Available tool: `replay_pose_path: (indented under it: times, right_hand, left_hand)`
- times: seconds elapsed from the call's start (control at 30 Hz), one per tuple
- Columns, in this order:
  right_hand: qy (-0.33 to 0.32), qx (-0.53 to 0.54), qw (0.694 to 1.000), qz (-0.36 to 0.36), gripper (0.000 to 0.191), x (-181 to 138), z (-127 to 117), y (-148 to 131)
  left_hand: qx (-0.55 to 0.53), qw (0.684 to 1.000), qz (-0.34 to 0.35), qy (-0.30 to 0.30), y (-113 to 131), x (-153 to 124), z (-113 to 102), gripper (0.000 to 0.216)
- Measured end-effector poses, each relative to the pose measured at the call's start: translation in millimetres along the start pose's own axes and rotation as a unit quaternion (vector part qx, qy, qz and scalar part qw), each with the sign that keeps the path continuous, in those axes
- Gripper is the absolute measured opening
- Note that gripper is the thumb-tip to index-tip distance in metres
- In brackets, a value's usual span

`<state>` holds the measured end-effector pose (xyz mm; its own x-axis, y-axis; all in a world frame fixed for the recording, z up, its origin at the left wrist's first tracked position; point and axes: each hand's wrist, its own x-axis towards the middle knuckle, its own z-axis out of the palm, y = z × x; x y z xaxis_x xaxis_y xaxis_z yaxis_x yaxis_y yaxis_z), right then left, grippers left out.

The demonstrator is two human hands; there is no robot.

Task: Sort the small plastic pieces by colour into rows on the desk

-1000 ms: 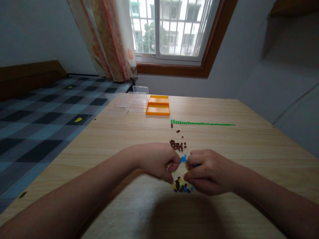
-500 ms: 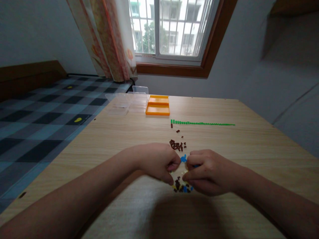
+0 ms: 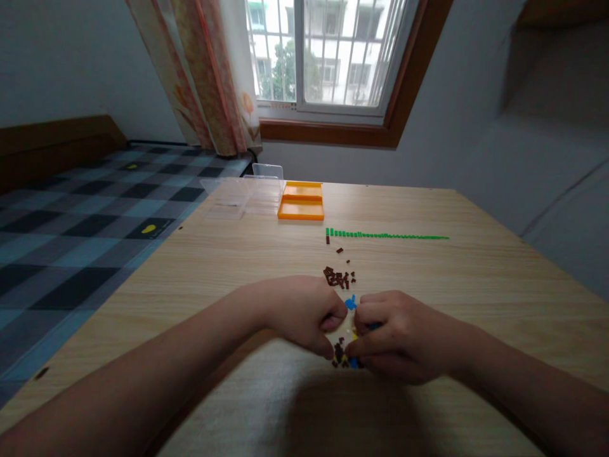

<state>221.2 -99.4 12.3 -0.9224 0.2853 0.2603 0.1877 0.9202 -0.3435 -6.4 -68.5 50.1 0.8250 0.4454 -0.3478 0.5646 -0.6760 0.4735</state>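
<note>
My left hand point(image 3: 311, 314) rests at the left of a small mixed pile of brown, blue and yellow pieces point(image 3: 339, 353). Its fingers are curled in and its thumb points down at the pile's edge; what they hold, if anything, is hidden. Opposite it, my right hand point(image 3: 399, 333) reaches in from the right with bent fingers, its thumb and fingertips low over the pile. A few blue bits show beneath it, and I cannot make out what it pinches. Just beyond both hands lie a cluster of blue pieces point(image 3: 351, 303) and a heap of brown pieces point(image 3: 337, 277).
A long row of green pieces point(image 3: 380, 235) runs across the table point(image 3: 476, 273). Single brown pieces point(image 3: 339, 250) lie before it. Behind stand an open orange box point(image 3: 301, 216) and clear plastic trays point(image 3: 263, 195). A bed point(image 3: 95, 222) adjoins on the left.
My right hand has shifted slightly toward me and to the left, covering more of the mixed pile's right side. My left hand has moved a little toward me and to the right.
</note>
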Motion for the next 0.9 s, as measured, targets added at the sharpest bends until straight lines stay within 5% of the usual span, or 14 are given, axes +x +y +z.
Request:
replay_pose_path:
  times: [0.9]
  right_hand:
    - [-0.024,-0.027,0.999,0.006,0.02,1.9,-3.2,-1.8]
  left_hand:
    - [0.085,0.996,-0.012,0.0,15.0,-2.9,-0.6,0.033]
